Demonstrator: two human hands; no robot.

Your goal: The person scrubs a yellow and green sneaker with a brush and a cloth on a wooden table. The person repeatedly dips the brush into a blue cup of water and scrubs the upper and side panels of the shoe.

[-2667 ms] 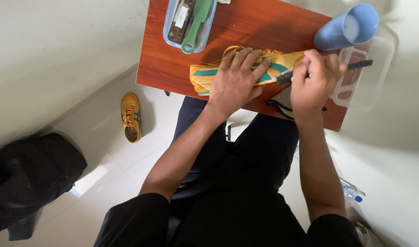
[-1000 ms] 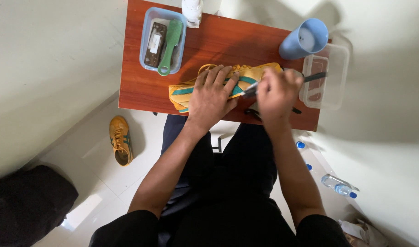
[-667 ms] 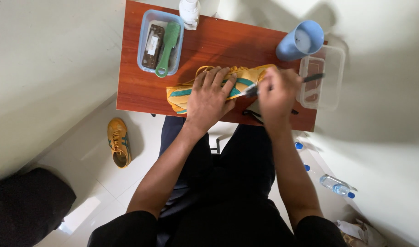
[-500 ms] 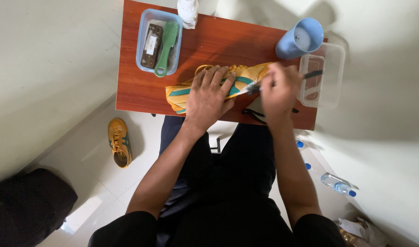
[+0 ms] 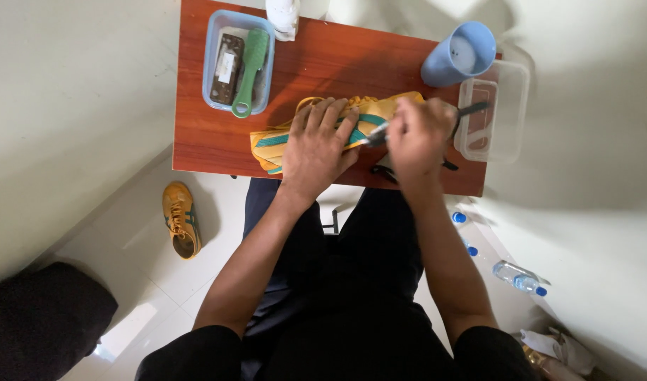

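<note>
A yellow sneaker with green stripes [image 5: 371, 113] lies on its side on a small red-brown table [image 5: 203, 144]. My left hand [image 5: 316, 144] presses flat on the sneaker and holds it down. My right hand [image 5: 418, 134] grips a thin dark-handled brush [image 5: 471, 109], with its tip against the side of the sneaker near my left fingers. Much of the sneaker is hidden under both hands.
A blue tray [image 5: 214, 42] holds a green brush [image 5: 249, 67] and a dark block. A blue cup [image 5: 459, 53] and a clear plastic box [image 5: 503, 113] stand at the right. A second yellow sneaker [image 5: 181, 219] and water bottles [image 5: 519, 276] lie on the floor.
My right hand has shifted left along the sneaker with the brush, toward my left hand. My left hand stays pressed on the sneaker. The view has moved a little.
</note>
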